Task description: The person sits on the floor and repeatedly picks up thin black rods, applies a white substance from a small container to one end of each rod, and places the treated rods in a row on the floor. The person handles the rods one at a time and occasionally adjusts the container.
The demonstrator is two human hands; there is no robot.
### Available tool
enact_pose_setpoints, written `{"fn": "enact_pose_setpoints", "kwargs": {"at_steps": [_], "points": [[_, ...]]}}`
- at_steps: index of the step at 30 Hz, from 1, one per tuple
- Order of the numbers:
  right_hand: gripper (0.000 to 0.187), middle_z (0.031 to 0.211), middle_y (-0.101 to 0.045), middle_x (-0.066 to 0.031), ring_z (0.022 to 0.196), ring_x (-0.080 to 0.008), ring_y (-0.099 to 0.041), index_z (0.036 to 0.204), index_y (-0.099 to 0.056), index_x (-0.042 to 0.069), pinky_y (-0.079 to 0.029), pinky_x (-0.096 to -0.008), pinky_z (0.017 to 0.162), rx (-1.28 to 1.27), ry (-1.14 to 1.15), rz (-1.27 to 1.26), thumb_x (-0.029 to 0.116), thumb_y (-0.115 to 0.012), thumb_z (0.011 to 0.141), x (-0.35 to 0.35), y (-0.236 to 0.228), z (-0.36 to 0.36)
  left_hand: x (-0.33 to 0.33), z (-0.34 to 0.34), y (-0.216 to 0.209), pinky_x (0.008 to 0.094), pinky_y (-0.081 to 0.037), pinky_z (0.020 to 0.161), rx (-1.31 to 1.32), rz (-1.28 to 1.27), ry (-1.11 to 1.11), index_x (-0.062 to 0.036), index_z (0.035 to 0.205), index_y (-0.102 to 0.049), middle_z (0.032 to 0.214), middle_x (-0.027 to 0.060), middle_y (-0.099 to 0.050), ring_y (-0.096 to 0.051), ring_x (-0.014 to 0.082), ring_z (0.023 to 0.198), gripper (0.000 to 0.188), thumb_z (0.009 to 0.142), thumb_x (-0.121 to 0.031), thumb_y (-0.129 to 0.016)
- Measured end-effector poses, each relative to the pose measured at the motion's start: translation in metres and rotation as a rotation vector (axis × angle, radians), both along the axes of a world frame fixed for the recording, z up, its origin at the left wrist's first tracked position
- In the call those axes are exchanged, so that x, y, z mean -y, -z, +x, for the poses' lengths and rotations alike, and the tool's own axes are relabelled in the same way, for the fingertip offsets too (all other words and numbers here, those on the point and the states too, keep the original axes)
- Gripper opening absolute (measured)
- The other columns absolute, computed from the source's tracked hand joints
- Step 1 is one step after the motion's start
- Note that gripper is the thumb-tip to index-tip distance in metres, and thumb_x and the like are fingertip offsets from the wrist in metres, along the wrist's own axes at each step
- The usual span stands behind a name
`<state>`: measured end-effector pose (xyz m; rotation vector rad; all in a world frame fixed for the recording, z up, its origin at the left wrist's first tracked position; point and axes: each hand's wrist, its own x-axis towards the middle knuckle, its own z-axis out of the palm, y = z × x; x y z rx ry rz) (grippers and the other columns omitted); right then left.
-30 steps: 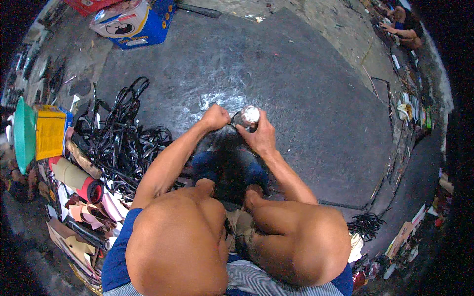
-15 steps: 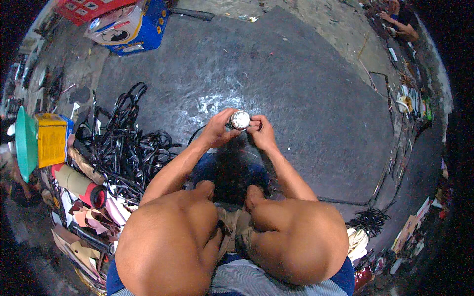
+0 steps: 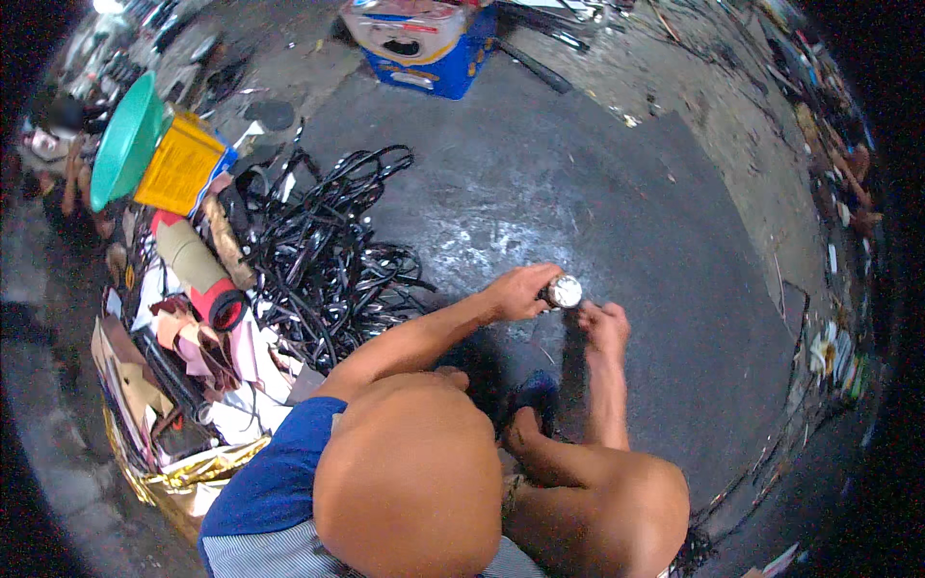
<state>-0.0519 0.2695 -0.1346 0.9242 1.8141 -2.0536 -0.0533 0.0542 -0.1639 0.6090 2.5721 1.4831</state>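
Forearms (image 3: pixel 414 339) extended — left hand (image 3: pixel 523 293) gripping, right hand (image 3: pixel 606 329) curled.

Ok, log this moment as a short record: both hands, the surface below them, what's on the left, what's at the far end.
Left hand: holding a round, white-topped object
Right hand: close beside it, fingers curled; contact unclear
Surface: dark floor sheet
Left side: tangled black strips, tan-and-red roll, yellow container, green dish
Far end: blue box
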Motion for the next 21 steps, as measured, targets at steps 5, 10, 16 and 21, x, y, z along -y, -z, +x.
{"fn": "enact_pose_setpoints", "kwargs": {"at_steps": [5,10,16,21], "points": [[0.026,0.080,-0.050,0.0003,0.069,-0.0102,-0.050,0.084,-0.044,0.012,-0.042,-0.0223,0.061,-0.298,-0.003,-0.229,-0.001,-0.067,0.086,-0.070,-0.154,0.001,0.005,0.005,-0.007,0.0458,-0.050,0.097,0.042,0.055,-0.005,-0.0053,0.125,-0.056,0.119,0.0170,-0.063,-0.060,0.0395,0.114,0.057,0.072,-0.009,-0.077],[0.017,0.095,-0.049,-0.0076,0.078,-0.0137,-0.045,0.113,-0.050,-0.004,-0.043,-0.0272,0.066,-0.521,0.230,-0.306,-0.003,-0.057,0.098,-0.119,-0.282,0.011,-0.001,0.000,-0.008,0.0457,-0.050,0.097,-0.005,0.040,0.014,-0.0048,0.126,-0.055,0.119,0.0170,-0.063,-0.060,0.0395,0.115,0.060,0.070,-0.006,-0.078],[0.043,0.138,-0.051,-0.0183,0.113,-0.0203,-0.055,0.146,-0.042,-0.005,-0.048,-0.0281,0.094,-0.839,-0.073,-0.044,0.007,-0.045,0.104,-0.211,-0.336,-0.066,0.008,0.005,-0.015,0.0453,-0.049,0.100,0.036,0.052,0.027,-0.0036,0.128,-0.055,0.124,0.0180,-0.060,-0.058,0.0393,0.118,0.060,0.072,-0.009,-0.077],[0.038,0.141,-0.052,-0.0130,0.116,-0.0210,-0.053,0.139,-0.054,0.000,-0.045,-0.0334,0.099,-0.998,-0.175,0.720,0.014,-0.050,0.103,-0.304,-0.319,-0.205,0.039,0.021,-0.023,0.0460,-0.047,0.101,-0.117,0.009,-0.344,-0.0035,0.125,-0.057,0.125,0.0198,-0.056,-0.054,0.0401,0.121,0.051,0.077,-0.015,-0.072]]}}
